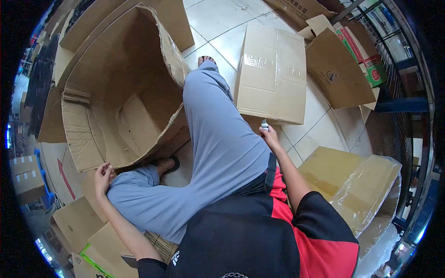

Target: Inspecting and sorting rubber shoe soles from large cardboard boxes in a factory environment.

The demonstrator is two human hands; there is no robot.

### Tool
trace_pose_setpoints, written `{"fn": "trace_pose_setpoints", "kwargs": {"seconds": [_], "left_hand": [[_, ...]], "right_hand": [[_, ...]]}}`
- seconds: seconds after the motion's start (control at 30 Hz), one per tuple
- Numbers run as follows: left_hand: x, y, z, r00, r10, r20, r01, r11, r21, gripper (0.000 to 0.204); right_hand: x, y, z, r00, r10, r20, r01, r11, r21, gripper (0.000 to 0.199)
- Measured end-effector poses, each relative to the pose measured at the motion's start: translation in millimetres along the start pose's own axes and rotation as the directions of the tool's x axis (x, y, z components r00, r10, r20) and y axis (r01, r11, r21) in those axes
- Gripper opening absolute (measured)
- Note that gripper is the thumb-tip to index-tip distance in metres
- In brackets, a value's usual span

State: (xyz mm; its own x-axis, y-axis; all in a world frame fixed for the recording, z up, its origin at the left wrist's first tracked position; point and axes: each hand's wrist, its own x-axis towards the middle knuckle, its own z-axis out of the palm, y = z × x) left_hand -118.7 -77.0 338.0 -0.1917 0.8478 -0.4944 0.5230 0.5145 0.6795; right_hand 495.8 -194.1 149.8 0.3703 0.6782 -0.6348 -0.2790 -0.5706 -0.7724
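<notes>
My right hand [270, 136] is closed around a utility knife [264, 125], its short blade pointing away from me. Just beyond the blade is the near side of a taped brown carton [273, 69] on the floor. My left hand [104, 179] is by my left knee, fingers loosely bent and somewhat apart, with nothing seen in them. Its fingertips are close to the lower edge of a big open carton [85, 139]; whether they touch it I cannot tell. That carton lies with its mouth toward me, against my legs, its edges rough and worn.
An open carton with colourful packs [345, 74] stands at the far right, beside a dark metal rack [401, 106]. A carton wrapped in clear plastic [350, 180] is by my right elbow. Flattened cardboard [79, 222] lies at the lower left. White tiles [218, 23] cover the floor.
</notes>
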Motion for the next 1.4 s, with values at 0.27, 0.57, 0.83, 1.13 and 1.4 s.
{"fn": "trace_pose_setpoints", "kwargs": {"seconds": [0.27,0.57,0.83,1.13,1.4], "left_hand": [[9,-6,-3,0.999,0.009,-0.037,-0.007,0.999,0.043,0.031],[12,-9,-2,1.000,-0.015,-0.004,0.016,0.999,0.045,0.032],[12,-9,-3,1.000,0.005,-0.010,-0.005,0.995,0.097,0.030],[14,-15,-7,1.000,0.009,-0.027,-0.005,0.987,0.159,0.034],[12,-9,-3,1.000,0.001,-0.016,0.001,0.992,0.124,0.033]], "right_hand": [[7,2,8,0.999,-0.029,0.025,0.027,0.996,0.089,0.012],[1,-12,8,0.997,0.056,0.047,-0.061,0.992,0.113,0.014],[4,-5,11,1.000,0.021,0.017,-0.023,0.995,0.098,0.013],[10,2,18,0.997,-0.057,0.048,0.052,0.994,0.093,0.013],[14,5,15,0.997,-0.068,0.019,0.066,0.993,0.093,0.013]]}}
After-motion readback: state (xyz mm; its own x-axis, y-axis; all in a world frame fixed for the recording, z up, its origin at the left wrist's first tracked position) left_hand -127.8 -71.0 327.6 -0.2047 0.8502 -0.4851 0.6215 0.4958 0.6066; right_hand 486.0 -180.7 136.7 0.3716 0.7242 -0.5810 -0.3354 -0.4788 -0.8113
